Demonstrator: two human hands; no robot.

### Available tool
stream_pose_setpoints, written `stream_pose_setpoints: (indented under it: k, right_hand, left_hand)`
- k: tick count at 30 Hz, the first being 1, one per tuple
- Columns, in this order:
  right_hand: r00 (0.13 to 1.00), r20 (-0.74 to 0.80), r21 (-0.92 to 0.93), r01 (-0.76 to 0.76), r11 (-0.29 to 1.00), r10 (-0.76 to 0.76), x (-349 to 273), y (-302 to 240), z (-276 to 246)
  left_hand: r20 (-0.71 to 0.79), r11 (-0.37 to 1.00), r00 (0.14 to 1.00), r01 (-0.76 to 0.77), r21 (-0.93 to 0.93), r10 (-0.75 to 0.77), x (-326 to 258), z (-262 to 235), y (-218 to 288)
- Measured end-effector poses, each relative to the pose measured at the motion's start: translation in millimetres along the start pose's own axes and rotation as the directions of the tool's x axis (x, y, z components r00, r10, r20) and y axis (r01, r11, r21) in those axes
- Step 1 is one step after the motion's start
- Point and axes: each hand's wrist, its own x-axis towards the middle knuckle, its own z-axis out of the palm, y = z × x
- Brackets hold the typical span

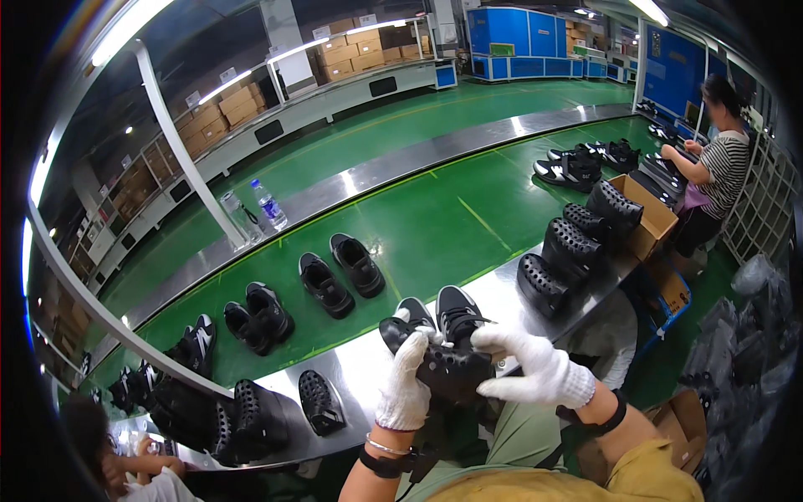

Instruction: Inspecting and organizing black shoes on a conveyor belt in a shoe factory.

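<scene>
Both my hands wear white knit gloves. A black piece with round holes [456, 372] is held between them above the near edge of the metal ledge; it resembles the perforated pieces stacked nearby. My left hand [406, 383] grips its left side, fingers partly hidden. At its right side, my right hand [535, 370] has fingers over the top and the thumb lower down. Just beyond stand two black-and-grey shoes, a left one [416, 318] and a laced right one [458, 311], toes pointing away. The gloves and the held piece partly cover their heels.
Stacked black perforated pieces [573, 247] stand to the right, beside an open cardboard box [648, 213]. Another perforated piece [321, 402] lies left. Shoe pairs [259, 318] line the green belt [452, 226]. Co-workers [715, 167] sit or stand at both ends. A water bottle [268, 205] stands across.
</scene>
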Motion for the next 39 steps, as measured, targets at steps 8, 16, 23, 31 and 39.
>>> stream_pose_setpoints:
  k: [8, 16, 23, 31, 39]
  right_hand:
    - [0.899, -0.290, 0.180, -0.286, 0.941, 0.328, -4.1, 13.2, 29.2]
    - [0.728, -0.531, 0.244, -0.360, 0.900, 0.435, -33.8, 2.4, -26.1]
    - [0.788, -0.496, 0.039, -0.400, 0.916, 0.365, -61.2, -4.6, -16.2]
    - [0.876, -0.382, -0.326, -0.426, 0.844, 0.295, -31.4, 12.2, -4.3]
    - [0.900, -0.305, -0.459, -0.426, 0.779, 0.313, -23.4, 33.8, 3.1]
  left_hand:
    - [-0.115, 0.976, 0.991, -0.043, 0.214, 0.069, 8.8, 19.5, -9.7]
    - [0.501, -0.227, 0.859, -0.469, 0.853, 0.108, 30.9, 3.2, -26.4]
    - [0.297, -0.386, 0.945, -0.328, 0.862, -0.140, 71.7, 3.0, -30.9]
    - [0.215, -0.138, 0.970, -0.230, 0.963, -0.115, 76.2, -9.6, -39.0]
    - [0.251, -0.018, 0.955, -0.256, 0.966, -0.156, 77.2, -19.8, -22.2]
